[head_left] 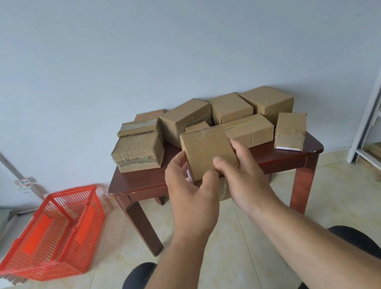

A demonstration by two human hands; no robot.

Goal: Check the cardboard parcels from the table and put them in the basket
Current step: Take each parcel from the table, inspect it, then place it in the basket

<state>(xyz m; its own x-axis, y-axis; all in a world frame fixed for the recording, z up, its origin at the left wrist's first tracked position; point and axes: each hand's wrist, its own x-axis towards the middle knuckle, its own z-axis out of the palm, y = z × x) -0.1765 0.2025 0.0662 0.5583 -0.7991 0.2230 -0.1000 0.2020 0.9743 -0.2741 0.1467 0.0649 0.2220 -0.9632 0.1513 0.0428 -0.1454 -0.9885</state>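
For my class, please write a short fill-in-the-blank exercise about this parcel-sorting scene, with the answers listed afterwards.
1. The left hand and right hand together hold one cardboard ____.
2. The basket on the floor is coloured ____.
3. The other parcels rest on a dark wooden ____.
4. So far the basket holds ____ parcels.

Answers: parcel; red; table; no

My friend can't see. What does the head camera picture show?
Two hands, left hand and right hand, hold up a cardboard parcel before a small brown table piled with more parcels. A red basket sits empty on the floor, left.
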